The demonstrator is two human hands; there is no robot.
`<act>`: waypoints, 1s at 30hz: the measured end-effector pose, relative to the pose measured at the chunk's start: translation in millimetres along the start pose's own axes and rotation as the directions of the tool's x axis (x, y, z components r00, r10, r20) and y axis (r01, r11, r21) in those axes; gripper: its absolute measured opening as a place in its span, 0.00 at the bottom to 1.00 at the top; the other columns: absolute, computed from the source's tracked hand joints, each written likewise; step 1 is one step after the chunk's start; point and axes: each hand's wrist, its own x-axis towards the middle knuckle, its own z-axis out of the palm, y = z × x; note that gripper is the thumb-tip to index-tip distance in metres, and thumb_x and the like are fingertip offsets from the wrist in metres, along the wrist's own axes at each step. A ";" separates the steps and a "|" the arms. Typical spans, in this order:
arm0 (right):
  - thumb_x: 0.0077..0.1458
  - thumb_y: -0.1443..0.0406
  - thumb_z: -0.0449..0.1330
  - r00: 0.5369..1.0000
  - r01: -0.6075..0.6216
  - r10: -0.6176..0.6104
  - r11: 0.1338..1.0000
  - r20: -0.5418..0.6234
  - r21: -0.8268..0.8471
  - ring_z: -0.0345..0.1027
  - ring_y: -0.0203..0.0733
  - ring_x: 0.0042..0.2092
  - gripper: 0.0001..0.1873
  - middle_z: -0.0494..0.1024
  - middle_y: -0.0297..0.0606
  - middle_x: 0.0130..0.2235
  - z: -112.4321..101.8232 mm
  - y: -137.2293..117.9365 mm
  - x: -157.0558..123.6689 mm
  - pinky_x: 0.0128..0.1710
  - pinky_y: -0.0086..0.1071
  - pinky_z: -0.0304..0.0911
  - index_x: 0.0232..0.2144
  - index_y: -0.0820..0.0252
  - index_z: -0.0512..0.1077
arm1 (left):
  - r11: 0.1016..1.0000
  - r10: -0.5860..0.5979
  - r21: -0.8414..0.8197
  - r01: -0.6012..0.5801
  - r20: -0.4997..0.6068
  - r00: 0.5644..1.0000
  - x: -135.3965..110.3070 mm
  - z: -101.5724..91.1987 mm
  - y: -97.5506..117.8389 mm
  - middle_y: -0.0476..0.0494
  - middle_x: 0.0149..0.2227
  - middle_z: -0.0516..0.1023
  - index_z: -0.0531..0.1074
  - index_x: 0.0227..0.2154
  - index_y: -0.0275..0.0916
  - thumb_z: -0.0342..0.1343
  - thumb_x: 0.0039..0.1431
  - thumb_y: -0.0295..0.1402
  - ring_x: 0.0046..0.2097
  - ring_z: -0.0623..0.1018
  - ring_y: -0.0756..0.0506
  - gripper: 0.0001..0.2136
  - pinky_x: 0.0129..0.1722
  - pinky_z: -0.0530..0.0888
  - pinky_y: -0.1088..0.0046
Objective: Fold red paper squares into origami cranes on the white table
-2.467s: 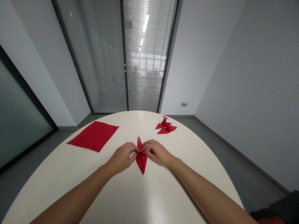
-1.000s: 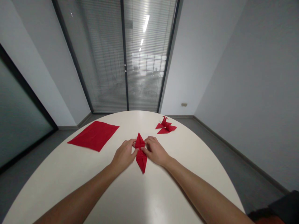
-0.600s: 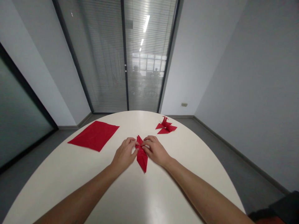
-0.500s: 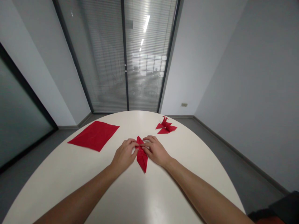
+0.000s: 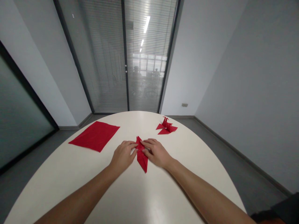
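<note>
Where two prongs showed earlier, the folded red paper (image 5: 143, 161) lies broader, left grip (image 5: 122, 154) and right grip (image 5: 158, 153) pinching its edges.

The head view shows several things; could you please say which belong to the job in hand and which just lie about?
In use:
folded red paper
left hand, touching the paper
right hand, touching the paper
white table, beneath

Lying about, untouched:
flat red sheet, left
red origami, far right
dark object, bottom right corner, unclear

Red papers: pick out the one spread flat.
The broad sheet at left; the middle paper is folded narrow, and the folded figures at right have raised points.
</note>
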 end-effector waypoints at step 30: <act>0.64 0.65 0.59 0.989 -0.092 0.110 0.980 -0.096 0.179 0.71 0.44 0.41 0.08 0.82 0.37 0.38 -5.1 0.9 4.8 0.45 0.36 0.62 0.40 0.54 0.79 | 0.980 0.194 -0.042 -0.193 0.038 0.980 -4.1 -0.1 -3.0 0.41 0.54 0.78 0.73 0.56 0.42 0.51 0.62 0.25 0.54 0.75 0.41 0.20 0.55 0.74 0.59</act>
